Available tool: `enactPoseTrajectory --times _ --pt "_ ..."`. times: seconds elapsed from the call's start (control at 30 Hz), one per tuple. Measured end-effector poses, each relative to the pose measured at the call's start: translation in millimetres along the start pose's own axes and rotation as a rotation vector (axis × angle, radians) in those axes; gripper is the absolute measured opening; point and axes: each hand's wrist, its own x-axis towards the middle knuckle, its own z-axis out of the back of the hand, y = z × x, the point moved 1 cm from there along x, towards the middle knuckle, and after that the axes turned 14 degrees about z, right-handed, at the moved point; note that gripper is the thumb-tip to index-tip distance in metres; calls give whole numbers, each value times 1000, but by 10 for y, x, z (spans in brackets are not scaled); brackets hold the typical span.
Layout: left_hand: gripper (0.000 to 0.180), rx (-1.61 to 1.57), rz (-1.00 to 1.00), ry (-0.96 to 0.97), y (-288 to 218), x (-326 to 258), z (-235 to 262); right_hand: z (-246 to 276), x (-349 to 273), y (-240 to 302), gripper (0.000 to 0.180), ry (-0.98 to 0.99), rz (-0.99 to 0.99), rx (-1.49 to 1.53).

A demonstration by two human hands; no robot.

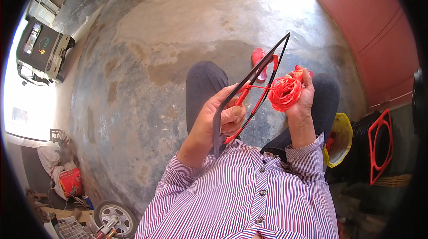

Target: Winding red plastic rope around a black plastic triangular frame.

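My left hand (227, 114) is closed around one side of a thin black and red frame (266, 58), which is tilted up in front of my chest. Red cord is wound tightly round the frame's side near my fingers. From that winding a taut red strand runs across to a ball of red plastic twine (285, 94). Cupped in my right hand (304, 98), the ball rests against the palm and fingers, with a red bunch showing above it at the fingertips. The frame's lower end is partly hidden behind my left hand.
At my right are a yellow-rimmed container (342, 141) and a red frame (380, 145) before dark stacked pieces. A red wall (370, 29) rises beyond. A wheel (115, 219), a red bag (70, 182) and clutter lie lower left; a small vehicle (42, 51) stands farther off.
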Motion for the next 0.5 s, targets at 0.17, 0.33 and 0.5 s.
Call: enactPoseTrajectory --times 0.17,0.33,0.5 --pt "64 -18 37 5 -56 -49 122 -118 -49 169 36 448 -30 -88" --pt "66 20 11 13 -94 -35 168 -132 -114 135 33 534 -16 -228" --pt "64 2 -25 49 -92 -28 202 -181 -269 55 35 629 -1 -598"
